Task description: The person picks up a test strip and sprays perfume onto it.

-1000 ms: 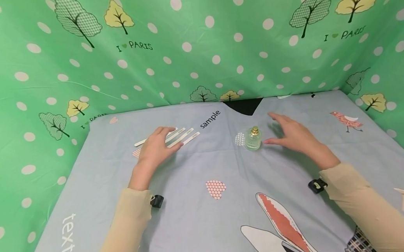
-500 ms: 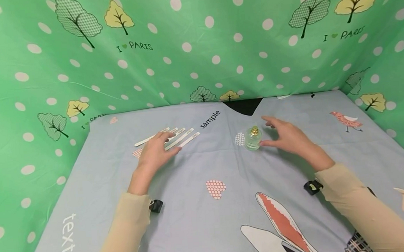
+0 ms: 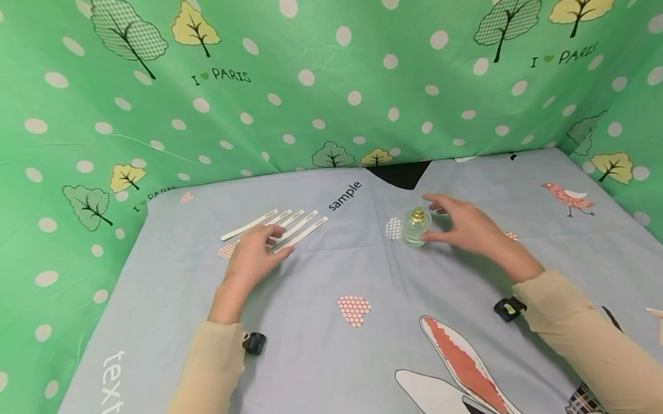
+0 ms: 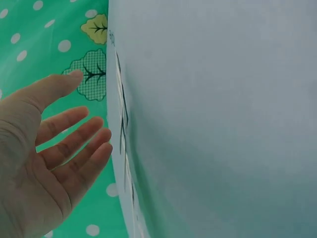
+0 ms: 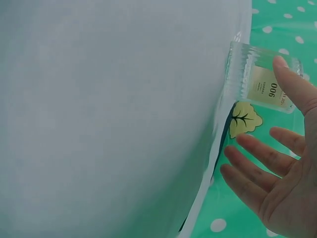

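Note:
A small pale green glass perfume bottle point(image 3: 411, 232) with a gold spray top stands upright on the cloth. My right hand point(image 3: 474, 228) is at its right side, thumb before the glass and fingers behind, spread and loosely bent. In the right wrist view the thumb overlaps the labelled bottle point(image 5: 263, 84); whether it touches cannot be told. Several narrow white paper strips point(image 3: 310, 231) with small print at one end lie fanned at the left. My left hand point(image 3: 249, 254) hovers over their near ends, hiding parts of them, fingers relaxed and holding nothing. Edge-on strips point(image 4: 122, 106) show in the left wrist view.
A grey-blue printed cloth point(image 3: 314, 368) covers the table, with hearts, a rabbit and words printed on it. Behind and at both sides hangs a green dotted curtain point(image 3: 280, 127). Each wrist wears a small black camera point(image 3: 254, 343).
My right hand has moved left, bringing the thumb in front of the bottle. My left hand has drawn back slightly toward me, uncovering more of the strips. Bottle and strips have stayed put.

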Tool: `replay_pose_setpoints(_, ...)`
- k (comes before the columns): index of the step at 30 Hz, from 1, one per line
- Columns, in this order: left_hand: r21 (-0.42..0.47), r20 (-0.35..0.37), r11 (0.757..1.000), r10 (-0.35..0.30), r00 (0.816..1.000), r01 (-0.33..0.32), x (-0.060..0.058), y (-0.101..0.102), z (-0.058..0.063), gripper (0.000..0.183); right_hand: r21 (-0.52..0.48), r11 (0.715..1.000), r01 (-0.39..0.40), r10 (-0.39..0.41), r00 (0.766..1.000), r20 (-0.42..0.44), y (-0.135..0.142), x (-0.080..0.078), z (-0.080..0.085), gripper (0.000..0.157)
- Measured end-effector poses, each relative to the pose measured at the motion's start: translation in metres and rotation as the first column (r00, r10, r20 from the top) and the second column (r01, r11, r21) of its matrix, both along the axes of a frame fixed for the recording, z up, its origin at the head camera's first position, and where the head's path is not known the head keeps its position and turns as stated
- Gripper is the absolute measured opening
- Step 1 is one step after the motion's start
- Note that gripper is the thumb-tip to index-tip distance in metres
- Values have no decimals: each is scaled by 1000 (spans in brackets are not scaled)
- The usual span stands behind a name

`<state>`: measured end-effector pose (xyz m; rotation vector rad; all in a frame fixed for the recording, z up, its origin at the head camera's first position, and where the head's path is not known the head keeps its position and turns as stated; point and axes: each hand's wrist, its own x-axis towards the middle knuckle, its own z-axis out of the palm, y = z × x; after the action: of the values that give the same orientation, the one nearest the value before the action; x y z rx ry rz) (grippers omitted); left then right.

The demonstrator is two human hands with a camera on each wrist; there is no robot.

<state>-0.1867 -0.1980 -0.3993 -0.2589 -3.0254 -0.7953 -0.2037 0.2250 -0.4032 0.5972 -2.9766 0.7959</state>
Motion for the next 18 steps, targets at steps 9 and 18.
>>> replay_pose_setpoints(9,0,29,1000,13,1000,-13,-3,-8,-4,36,-21,1000,0,0,1000,2,-3,0,-1,86)
replay_pose_setpoints(18,81,66,997,10,998,-15,-8,-19,-13,29,-74,997,-9,11,1000,26,-6,1,-2,84)
